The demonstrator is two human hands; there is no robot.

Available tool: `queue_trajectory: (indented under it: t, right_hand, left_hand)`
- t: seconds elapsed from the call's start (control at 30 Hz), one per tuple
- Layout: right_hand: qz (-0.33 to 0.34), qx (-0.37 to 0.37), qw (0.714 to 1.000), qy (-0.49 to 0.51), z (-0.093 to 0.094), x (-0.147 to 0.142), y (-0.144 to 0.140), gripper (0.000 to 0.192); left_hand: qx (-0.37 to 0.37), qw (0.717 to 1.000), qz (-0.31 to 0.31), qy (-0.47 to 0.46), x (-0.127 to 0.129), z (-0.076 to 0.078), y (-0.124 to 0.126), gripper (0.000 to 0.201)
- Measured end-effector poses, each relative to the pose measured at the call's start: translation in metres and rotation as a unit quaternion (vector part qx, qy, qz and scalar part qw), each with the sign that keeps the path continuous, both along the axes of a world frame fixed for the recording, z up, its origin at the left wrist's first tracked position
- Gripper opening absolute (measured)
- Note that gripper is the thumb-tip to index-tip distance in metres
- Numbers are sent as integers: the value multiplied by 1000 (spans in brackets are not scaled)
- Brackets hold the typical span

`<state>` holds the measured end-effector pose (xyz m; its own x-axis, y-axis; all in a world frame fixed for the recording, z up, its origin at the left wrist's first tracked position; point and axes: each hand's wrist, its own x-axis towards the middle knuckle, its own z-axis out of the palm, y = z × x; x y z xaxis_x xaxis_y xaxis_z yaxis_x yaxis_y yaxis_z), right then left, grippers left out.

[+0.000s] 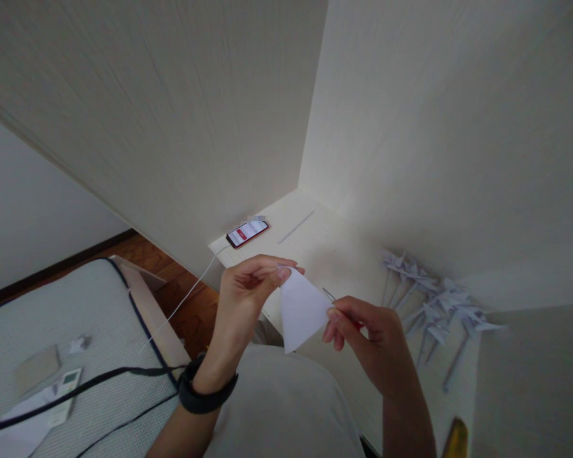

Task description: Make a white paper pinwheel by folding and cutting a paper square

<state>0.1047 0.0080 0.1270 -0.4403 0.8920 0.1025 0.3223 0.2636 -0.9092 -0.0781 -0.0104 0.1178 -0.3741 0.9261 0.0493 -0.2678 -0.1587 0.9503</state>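
My left hand (248,286) pinches the top corner of a folded white paper triangle (302,308) held in the air above the white desk (325,248). My right hand (363,334) holds small scissors (330,296) with red handles, their metal blades against the paper's right edge. A black wristband sits on my left wrist.
Several finished white paper pinwheels (432,299) lie on the desk at the right. A phone (247,233) with a lit screen rests at the desk's far left corner, its white cable hanging down. A mattress (67,356) at the left carries a remote control, paper scraps and black cords.
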Motion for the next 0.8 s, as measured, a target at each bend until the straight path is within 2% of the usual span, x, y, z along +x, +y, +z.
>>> queue_trajectory:
  t: [0.23,0.47,0.67,0.8]
  right_hand:
    - [17,2,1000,4,1,-2,1,29]
    - [-4,4,1000,-15,-2,-1,0,30]
    - [14,1,1000,1,1,-3,1,30]
    - [-2,-4,1000,5,1,-3,3,30]
  left_hand:
    - [24,999,34,-8,-1,-3,-2,14]
    - [1,1000,-5,-26,-3,1,-2,14]
    - [27,997,66,20,-1,-1,-2,16]
    - [14,998,60,19,0,-1,-1,17]
